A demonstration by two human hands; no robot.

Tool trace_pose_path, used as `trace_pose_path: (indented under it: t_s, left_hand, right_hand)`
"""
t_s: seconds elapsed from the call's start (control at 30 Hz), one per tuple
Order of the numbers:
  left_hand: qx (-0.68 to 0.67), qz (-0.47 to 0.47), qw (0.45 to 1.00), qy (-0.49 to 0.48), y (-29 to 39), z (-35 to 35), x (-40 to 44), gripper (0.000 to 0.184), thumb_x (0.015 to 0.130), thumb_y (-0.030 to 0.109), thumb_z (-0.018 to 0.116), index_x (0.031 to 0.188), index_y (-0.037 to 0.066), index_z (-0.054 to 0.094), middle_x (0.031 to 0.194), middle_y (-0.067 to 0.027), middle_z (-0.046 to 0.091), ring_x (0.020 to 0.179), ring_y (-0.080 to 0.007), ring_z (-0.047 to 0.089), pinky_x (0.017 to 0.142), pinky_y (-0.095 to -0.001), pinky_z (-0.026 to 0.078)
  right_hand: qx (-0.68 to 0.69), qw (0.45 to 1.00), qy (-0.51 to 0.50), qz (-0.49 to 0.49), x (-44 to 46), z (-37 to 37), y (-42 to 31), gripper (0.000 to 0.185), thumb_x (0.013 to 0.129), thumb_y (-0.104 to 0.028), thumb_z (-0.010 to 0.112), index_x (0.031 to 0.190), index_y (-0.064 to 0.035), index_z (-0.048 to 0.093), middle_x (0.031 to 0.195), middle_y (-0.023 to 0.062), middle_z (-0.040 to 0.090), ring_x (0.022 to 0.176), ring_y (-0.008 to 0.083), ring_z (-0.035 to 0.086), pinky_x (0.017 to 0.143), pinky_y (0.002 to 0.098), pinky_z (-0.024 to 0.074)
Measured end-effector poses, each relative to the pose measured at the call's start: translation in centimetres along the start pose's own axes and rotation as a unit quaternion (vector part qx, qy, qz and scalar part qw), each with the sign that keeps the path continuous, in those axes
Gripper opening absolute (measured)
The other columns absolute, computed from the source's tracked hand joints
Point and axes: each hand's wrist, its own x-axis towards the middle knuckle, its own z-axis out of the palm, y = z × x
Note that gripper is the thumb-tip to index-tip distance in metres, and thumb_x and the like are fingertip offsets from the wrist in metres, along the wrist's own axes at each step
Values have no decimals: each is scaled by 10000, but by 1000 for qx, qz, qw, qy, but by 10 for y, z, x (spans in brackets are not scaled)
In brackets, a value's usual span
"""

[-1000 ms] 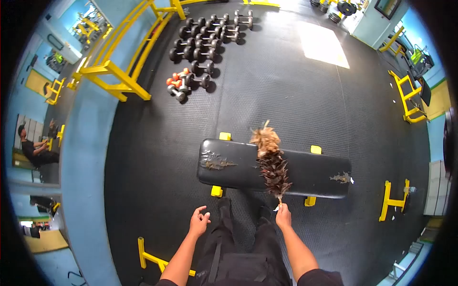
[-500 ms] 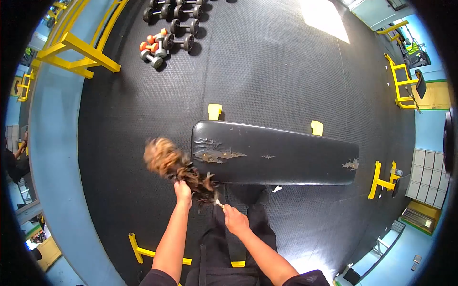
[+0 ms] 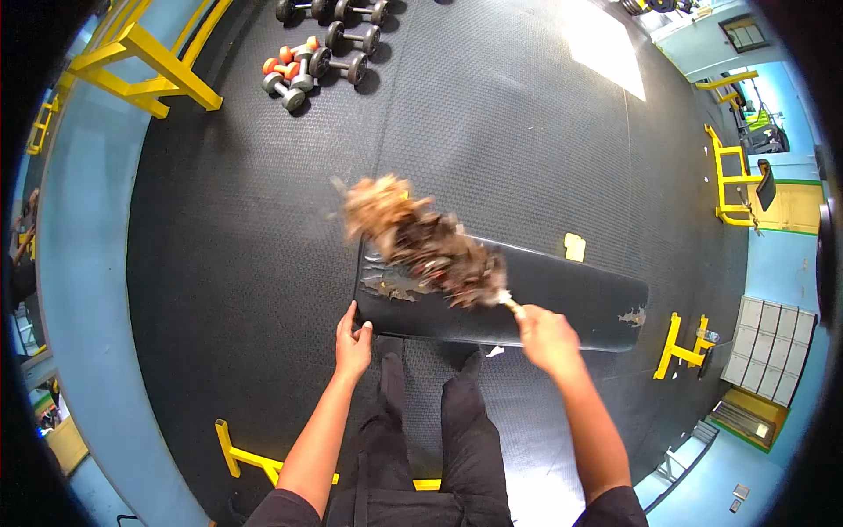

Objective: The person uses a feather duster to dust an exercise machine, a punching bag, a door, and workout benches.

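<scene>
My right hand [image 3: 550, 338] grips the pale handle of a brown feather duster [image 3: 439, 250]. The duster's feathers are blurred by motion and stretch up and left across the black padded bench [image 3: 562, 303], hiding part of its top. Torn upholstery shows at both ends of the bench pad. By the bench's near left corner is my left hand [image 3: 354, 347], empty, with thumb and forefinger apart. Whether its fingertips touch the pad I cannot tell.
Several dumbbells [image 3: 342, 66] lie on the black rubber floor at the far left. A yellow metal frame [image 3: 154, 75] stands by the left wall. More yellow stands [image 3: 680, 351] and grey lockers [image 3: 768, 347] are on the right. A yellow bar [image 3: 255, 461] runs near my legs.
The feather duster has swung up and right over the bench with my right hand. My left hand has let go of the feathers and is now beside the bench corner.
</scene>
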Motion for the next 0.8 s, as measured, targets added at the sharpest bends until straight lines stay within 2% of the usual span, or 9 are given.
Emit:
trace_pose_path:
  t_s: [0.07, 0.23, 0.3, 0.43, 0.47, 0.57, 0.63, 0.7, 0.8]
  left_hand:
    - [-14, 15, 1000, -7, -11, -2, 5, 544, 977, 153, 548, 1488, 97, 369, 1453, -169, 397, 1141, -213, 579, 956, -321, 485]
    - [-84, -16, 995, -41, -42, -12, 11, 526, 983, 172, 540, 1479, 90, 385, 1448, -182, 415, 1160, -228, 580, 967, -333, 482]
    - [-94, -5, 995, -26, -42, -15, 4, 530, 989, 188, 528, 1485, 86, 370, 1436, -197, 432, 1163, -247, 577, 977, -339, 474]
    - [-46, -13, 998, 51, -54, -14, -5, 608, 1003, 230, 505, 1534, 105, 238, 1503, -212, 312, 1204, -273, 541, 1008, -355, 450]
    - [-40, -38, 997, 56, -42, -17, -11, 617, 1010, 263, 492, 1540, 109, 215, 1524, -214, 256, 1255, -286, 491, 1036, -368, 422]
    - [-72, -44, 991, 105, -58, -14, -14, 606, 1018, 293, 475, 1537, 107, 224, 1514, -218, 265, 1307, -300, 430, 1070, -380, 384]
    - [-88, -50, 988, 120, -55, -18, -15, 601, 1025, 315, 466, 1533, 97, 229, 1505, -216, 263, 1335, -313, 391, 1090, -391, 358]
    - [-83, -29, 979, 183, -66, -21, -14, 593, 1029, 324, 457, 1527, 88, 236, 1500, -210, 257, 1333, -315, 395, 1084, -390, 366]
    - [-40, -3, 977, 210, -50, -26, -21, 574, 1041, 330, 428, 1521, 75, 243, 1504, -193, 251, 1356, -319, 359, 1092, -402, 338]
  right_hand:
    - [-61, 996, 42, 39, -1, -26, 25, 353, 982, -344, 455, 1011, -67, 670, 967, 223, 682, 929, 438, 648, 791, 522, 525]
    - [-121, 969, 41, 213, 11, -59, 140, 306, 928, -281, 521, 1026, -60, 708, 1051, 240, 674, 1034, 412, 636, 862, 502, 513]
    - [-140, 954, 112, 239, 2, -52, 155, 300, 931, -268, 513, 1010, -47, 699, 1029, 240, 680, 1008, 416, 646, 844, 515, 514]
    - [-69, 985, 134, 84, 13, 5, 136, 368, 990, -296, 468, 917, 19, 644, 907, 295, 637, 892, 482, 614, 737, 528, 488]
    - [-37, 989, 114, 81, 8, 13, 98, 376, 1001, -338, 438, 1009, -21, 641, 947, 267, 665, 922, 466, 633, 780, 565, 496]
    - [-25, 987, 135, -83, -3, 76, 23, 267, 1017, -296, 412, 977, -76, 558, 789, 195, 655, 766, 410, 662, 640, 523, 522]
    - [14, 988, 110, -108, -19, 123, -21, 229, 1017, -287, 418, 1018, -97, 545, 773, 169, 639, 721, 397, 655, 613, 522, 525]
    - [24, 984, 69, -161, -37, 155, -41, 185, 997, -286, 459, 1028, -124, 544, 796, 138, 639, 705, 368, 664, 581, 518, 525]
    - [-26, 958, 135, -253, -40, 208, -25, 190, 938, -313, 545, 972, -130, 578, 739, 71, 569, 668, 278, 645, 553, 442, 521]
